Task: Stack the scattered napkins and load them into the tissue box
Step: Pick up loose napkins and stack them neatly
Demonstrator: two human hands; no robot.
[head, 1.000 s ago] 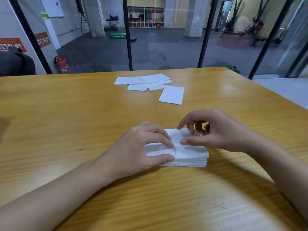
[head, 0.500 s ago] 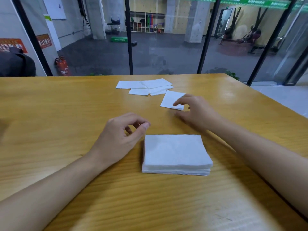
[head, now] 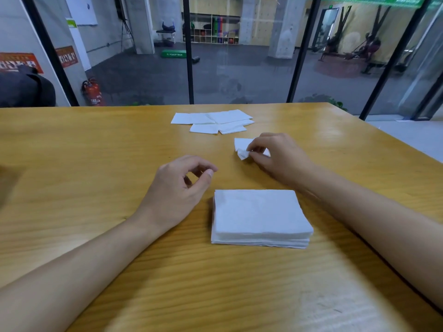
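Note:
A neat stack of white napkins (head: 260, 218) lies on the wooden table (head: 84, 152) in front of me. Beyond it, my right hand (head: 280, 156) pinches a single white napkin (head: 242, 147), which crumples and lifts at one edge. My left hand (head: 178, 185) hovers just left of the stack with its fingers loosely curled and nothing in it. Several loose napkins (head: 213, 122) lie overlapping near the table's far edge. No tissue box is in view.
The table's far edge meets a glass wall with black frames (head: 189, 68). Its right edge (head: 395, 140) runs diagonally toward me. A dark shape (head: 24, 89) sits beyond the far left corner.
Both hands left the stack. My right hand reached forward to the single napkin and now pinches it, crumpling it. My left hand drew back to the left of the stack.

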